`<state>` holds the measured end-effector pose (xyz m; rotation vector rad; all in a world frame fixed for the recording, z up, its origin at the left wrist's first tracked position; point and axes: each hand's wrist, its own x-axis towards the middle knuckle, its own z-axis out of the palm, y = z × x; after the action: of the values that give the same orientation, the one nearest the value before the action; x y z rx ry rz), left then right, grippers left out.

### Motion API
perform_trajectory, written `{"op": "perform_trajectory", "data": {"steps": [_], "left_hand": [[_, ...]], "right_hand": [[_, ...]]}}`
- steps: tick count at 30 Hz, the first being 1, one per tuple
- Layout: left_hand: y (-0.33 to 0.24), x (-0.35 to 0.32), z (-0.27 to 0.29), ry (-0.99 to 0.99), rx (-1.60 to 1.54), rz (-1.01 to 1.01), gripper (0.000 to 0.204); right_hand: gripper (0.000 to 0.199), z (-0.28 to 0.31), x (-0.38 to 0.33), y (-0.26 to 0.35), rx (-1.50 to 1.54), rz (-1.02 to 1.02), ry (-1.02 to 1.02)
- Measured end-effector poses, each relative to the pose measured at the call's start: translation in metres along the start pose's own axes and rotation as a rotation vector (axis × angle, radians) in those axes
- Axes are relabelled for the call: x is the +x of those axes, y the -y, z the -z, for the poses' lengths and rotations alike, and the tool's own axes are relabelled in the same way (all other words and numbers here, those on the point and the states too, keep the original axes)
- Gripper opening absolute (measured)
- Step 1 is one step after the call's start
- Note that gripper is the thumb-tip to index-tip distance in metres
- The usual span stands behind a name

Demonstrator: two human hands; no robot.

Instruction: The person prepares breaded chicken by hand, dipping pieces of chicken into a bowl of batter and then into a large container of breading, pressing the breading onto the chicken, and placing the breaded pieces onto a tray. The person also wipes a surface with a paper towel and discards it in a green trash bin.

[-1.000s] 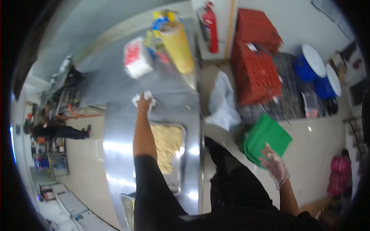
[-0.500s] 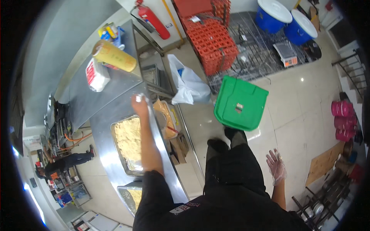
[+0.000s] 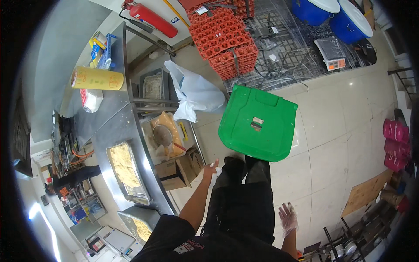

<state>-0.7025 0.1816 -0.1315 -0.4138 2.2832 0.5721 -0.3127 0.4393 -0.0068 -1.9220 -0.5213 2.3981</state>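
Note:
My left hand (image 3: 211, 167), bare, hangs over the floor beside the steel table. Its fingers are closed around a small whitish thing whose kind I cannot make out. My right hand (image 3: 288, 217) wears a clear plastic glove and is held out low at my right, fingers apart and holding nothing. Ahead of my feet stands a bin with a closed green lid (image 3: 257, 144), nearest to my left hand. On the table to my left lies a metal tray (image 3: 139, 196) with a pale yellow crumbly mass (image 3: 124, 166). A second tray (image 3: 150, 215) with similar contents sits nearer me.
A white plastic bag (image 3: 196, 94) and stacked red egg trays (image 3: 227, 43) stand beyond the bin. A yellow roll (image 3: 98, 78) lies on the steel table (image 3: 102, 126). Below it are cardboard boxes (image 3: 168, 174). Further off are blue tubs (image 3: 349, 22) and a scale (image 3: 330, 54).
My left hand has left the table edge beside the tray and swung right, over the floor near my legs. My right hand stays open. The view has shifted closer to the green lid.

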Motion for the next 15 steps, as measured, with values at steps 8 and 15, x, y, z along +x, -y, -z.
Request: {"op": "perform_trajectory", "data": {"steps": [8,15], "left_hand": [[-0.044,0.017,-0.07,0.074,-0.356,-0.105,0.05],[-0.137,0.053,-0.117,-0.324,-0.45,0.448,0.084]], "right_hand": [[0.059,-0.006,0.006,0.031,-0.011,-0.056,0.026],[0.062,-0.002,0.027,0.028,0.038,-0.057,0.021]]}}
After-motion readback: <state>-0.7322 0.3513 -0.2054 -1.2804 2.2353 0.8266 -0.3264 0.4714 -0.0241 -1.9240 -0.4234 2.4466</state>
